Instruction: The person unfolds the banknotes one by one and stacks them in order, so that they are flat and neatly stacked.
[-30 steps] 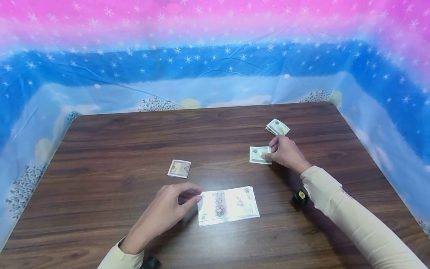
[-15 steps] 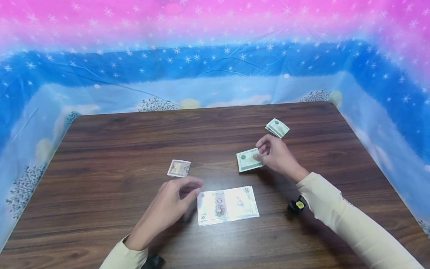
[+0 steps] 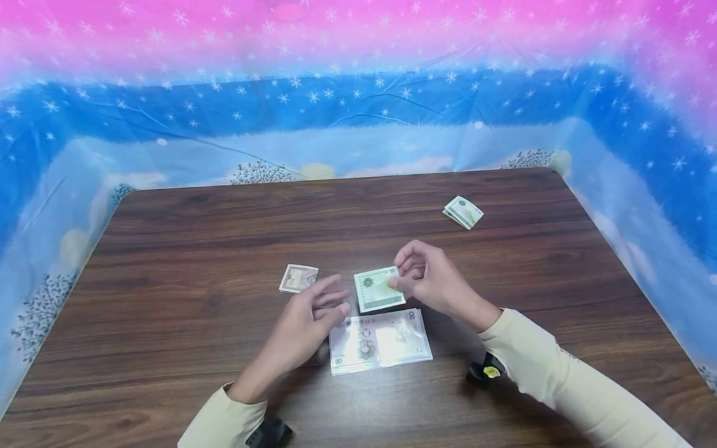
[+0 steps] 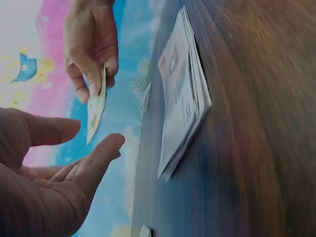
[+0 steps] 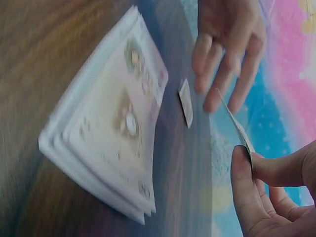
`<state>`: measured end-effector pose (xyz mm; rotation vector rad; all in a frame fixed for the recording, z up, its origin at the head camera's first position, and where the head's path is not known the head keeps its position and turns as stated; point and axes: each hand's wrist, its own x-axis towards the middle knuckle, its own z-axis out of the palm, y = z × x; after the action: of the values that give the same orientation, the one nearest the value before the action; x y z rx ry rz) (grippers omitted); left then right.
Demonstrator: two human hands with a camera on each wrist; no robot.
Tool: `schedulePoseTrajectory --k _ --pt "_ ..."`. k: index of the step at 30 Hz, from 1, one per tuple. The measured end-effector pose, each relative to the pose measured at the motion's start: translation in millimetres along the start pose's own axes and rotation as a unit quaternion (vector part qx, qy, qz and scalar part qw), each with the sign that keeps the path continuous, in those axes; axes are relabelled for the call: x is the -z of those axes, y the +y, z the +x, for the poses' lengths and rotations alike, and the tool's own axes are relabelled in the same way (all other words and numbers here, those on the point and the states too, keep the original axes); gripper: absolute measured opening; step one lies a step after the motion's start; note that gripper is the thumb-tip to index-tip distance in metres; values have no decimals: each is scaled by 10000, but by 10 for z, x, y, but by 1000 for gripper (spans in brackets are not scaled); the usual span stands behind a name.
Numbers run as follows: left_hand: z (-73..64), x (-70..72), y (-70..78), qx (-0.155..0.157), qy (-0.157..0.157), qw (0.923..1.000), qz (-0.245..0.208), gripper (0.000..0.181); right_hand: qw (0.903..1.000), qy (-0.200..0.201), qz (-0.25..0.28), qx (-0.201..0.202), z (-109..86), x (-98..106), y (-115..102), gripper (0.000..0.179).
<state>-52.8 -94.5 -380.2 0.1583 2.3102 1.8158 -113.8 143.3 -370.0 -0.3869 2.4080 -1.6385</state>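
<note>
Right hand (image 3: pixel 432 278) pinching green note (image 3: pixel 374 291) by edge, gap before left hand (image 3: pixel 302 325)

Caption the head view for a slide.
Right hand pinches a green banknote near the left hand, a stack of notes on the table.

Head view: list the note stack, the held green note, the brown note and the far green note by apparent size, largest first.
1. Note stack
2. Held green note, though fingers cover its edge
3. Brown note and far green note: too alike to rank
</note>
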Motion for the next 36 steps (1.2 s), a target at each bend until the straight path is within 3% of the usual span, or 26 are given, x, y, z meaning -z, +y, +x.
schedulePoseTrajectory --k 3,6,12,16,20,27,36 --pt "15 -27 14 327 35 9974 -636 53 9989 -135 452 -12 -22 -83 -16 28" --pt "38 -50 26 676 103 9895 -1273 46 9964 -187 826 -72 -39 -142 -26 29" --pt "29 -50 68 907 183 9796 -1785 36 9973 -105 674 -286 -44 -206 -14 24" --pt "11 -38 84 819 -80 9798 -1822 37 9983 -192 315 -449 -67 -236 10 20" --pt "12 -44 75 777 -288 9794 -1843 41 9981 -446 54 -433 -98 -276 8 28" --pt "25 -55 45 729 -359 9817 -1724 40 9956 -898 -218 -156 -166 -313 -33 41" --pt "18 -57 34 710 -249 9894 -1246 39 9946 -1034 -42 -106 -213 -339 -97 45"
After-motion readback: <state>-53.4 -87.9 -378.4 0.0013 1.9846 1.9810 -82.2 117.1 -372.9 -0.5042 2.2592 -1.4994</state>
